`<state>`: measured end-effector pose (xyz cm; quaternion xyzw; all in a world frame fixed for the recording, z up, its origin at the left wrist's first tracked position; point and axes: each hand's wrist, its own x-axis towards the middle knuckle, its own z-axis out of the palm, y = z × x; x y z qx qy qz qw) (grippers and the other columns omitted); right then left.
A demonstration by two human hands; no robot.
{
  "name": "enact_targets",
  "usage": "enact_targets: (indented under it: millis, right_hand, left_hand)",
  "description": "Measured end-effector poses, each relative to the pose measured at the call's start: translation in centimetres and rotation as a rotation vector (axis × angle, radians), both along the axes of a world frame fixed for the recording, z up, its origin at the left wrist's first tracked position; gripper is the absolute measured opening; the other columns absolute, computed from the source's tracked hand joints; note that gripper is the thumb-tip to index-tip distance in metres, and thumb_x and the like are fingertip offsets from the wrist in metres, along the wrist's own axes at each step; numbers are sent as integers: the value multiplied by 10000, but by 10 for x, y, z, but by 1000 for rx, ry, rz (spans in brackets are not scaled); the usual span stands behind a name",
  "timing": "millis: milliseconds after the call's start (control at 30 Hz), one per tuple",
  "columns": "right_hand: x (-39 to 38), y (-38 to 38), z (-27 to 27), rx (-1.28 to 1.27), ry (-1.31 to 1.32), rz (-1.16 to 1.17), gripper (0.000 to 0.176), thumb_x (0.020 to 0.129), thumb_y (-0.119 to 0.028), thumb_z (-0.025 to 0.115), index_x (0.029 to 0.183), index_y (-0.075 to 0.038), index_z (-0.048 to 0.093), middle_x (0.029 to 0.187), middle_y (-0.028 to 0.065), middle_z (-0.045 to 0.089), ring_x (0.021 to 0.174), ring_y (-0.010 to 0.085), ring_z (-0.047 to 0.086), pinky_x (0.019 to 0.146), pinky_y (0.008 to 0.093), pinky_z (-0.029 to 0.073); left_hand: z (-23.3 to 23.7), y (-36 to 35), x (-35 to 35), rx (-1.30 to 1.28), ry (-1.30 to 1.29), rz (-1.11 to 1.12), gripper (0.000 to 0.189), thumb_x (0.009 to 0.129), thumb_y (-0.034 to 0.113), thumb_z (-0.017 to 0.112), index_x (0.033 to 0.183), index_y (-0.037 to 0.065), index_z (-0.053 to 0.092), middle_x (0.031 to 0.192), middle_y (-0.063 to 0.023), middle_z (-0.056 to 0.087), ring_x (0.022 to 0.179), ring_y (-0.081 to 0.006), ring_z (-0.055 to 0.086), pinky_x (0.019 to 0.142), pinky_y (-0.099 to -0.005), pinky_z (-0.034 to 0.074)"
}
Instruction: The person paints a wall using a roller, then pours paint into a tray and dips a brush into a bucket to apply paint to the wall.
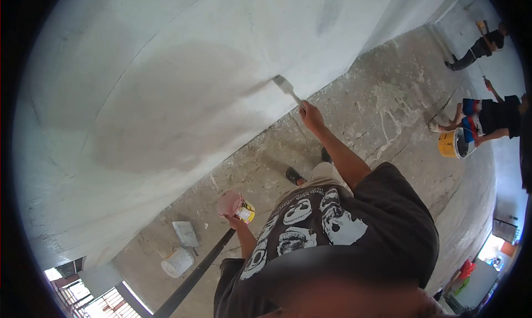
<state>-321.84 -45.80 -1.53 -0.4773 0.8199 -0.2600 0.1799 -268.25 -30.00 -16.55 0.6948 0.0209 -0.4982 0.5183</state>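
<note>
My right hand [312, 117] is closed around the handle of a flat, wide paintbrush [284, 85]. The brush's head is at the pale wall [183, 63], where a darker, damp-looking patch spreads to the left. Lower down, a small pinkish paint bucket [229, 203] with a yellow label is gripped in my left hand [235, 222], tilted in this view. What the bucket contains cannot be made out.
A dark bar [194, 273] runs from the lower left toward my left hand. A white bucket [177, 262] and a pale flat piece [185, 234] lie on the stained floor [382, 113]. Two people [499, 118] [481, 47] work at right, near a yellow bucket [448, 144].
</note>
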Motion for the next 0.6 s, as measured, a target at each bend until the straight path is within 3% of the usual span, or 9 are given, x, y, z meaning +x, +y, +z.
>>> enact_targets:
  millis: [67, 100, 167, 300, 367, 400, 467, 533, 600]
  right_hand:
    - [2, -6, 34, -321, 32, 20, 408, 931, -256, 514, 1208, 44, 514, 989, 264, 624, 834, 383, 638, 726, 449, 515]
    - [7, -3, 58, -321, 30, 24, 408, 931, -256, 514, 1208, 44, 514, 989, 264, 624, 834, 383, 638, 726, 449, 515]
    - [19, 7, 95, -433, -137, -42, 390, 929, -250, 507, 1226, 3, 503, 1050, 240, 615, 948, 378, 611, 806, 437, 498]
    - [22, 0, 78, -524, -112, -65, 396, 937, -248, 495, 1250, -6, 483, 1057, 244, 610, 947, 382, 610, 804, 441, 499]
    - [15, -13, 35, -487, 79, -26, 394, 935, -251, 504, 1211, 30, 511, 996, 257, 627, 848, 389, 634, 723, 464, 515]
    - [13, -14, 16, -489, 79, -30, 394, 935, -251, 504, 1211, 30, 511, 996, 257, 627, 848, 389, 634, 723, 464, 515]
    - [9, -13, -21, 3, -11, -11, 351, 925, -253, 503, 1146, 18, 536, 920, 240, 643, 844, 386, 634, 726, 477, 512]
    - [4, -8, -57, 83, 21, -7, 333, 920, -256, 505, 1112, 15, 543, 893, 230, 646, 844, 385, 634, 725, 479, 511]
    - [0, 0, -56, 171, 51, 1, 317, 916, -258, 507, 1079, 11, 550, 865, 221, 650, 843, 384, 634, 723, 480, 509]
  left_hand:
    - [-4, -2, 6, 158, -76, 19, 674, 959, 561, 328, 1155, -38, 568, 876, -82, 648, 720, -214, 614, 635, -351, 539]
    - [-3, -2, 9, 158, -76, 24, 674, 959, 561, 328, 1155, -38, 568, 876, -82, 648, 720, -214, 614, 635, -351, 539]
    - [0, 4, 13, 175, -94, -50, 668, 953, 573, 341, 1096, -26, 598, 686, -19, 584, 551, -138, 517, 476, -289, 446]
    - [9, 5, 6, 160, -91, -18, 656, 943, 583, 363, 1039, -14, 618, 565, 29, 484, 462, -96, 403, 407, -259, 339]
    - [29, 3, -8, 106, -92, 41, 564, 926, 613, 366, 725, 103, 501, 556, 27, 397, 462, -91, 357, 391, -242, 250]
    - [30, 1, -9, 104, -93, 38, 564, 926, 613, 366, 725, 103, 501, 556, 27, 397, 462, -91, 357, 391, -242, 250]
    - [31, -3, -8, 90, -83, 35, 563, 927, 613, 364, 728, 104, 502, 556, 27, 395, 462, -91, 355, 392, -242, 249]
    - [32, -10, -9, 69, -70, 37, 563, 927, 614, 362, 732, 105, 502, 557, 28, 393, 462, -91, 353, 393, -242, 248]
    - [34, -5, -14, 56, -57, 43, 562, 927, 614, 360, 735, 106, 503, 557, 29, 390, 463, -91, 350, 394, -242, 248]
